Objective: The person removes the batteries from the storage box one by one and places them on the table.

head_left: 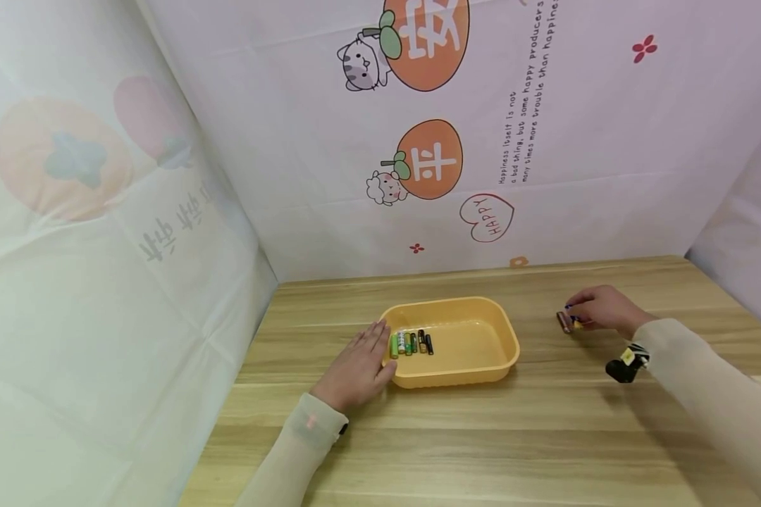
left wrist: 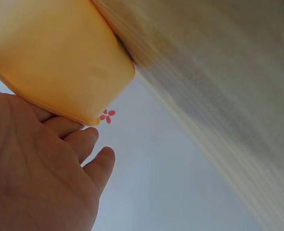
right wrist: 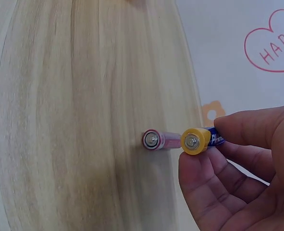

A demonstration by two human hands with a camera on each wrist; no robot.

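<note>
Currently, blue-yellow battery (right wrist: 202,139) pinched in right grip (head_left: 609,310), pink battery (right wrist: 165,140) beside

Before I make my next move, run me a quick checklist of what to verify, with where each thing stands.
1. Blue-and-yellow battery pinched in your right hand: ok.
2. Held battery lifted off the table: cannot tell.
3. Left hand touching the yellow tray: ok, at its left edge.
4. Six batteries lying side by side in the tray: ok, toward its left end.
5. Bare space in the tray: ok, to the right of that row.
6. Pink battery in the tray: not ok, it is on the table beside the held one.
</note>
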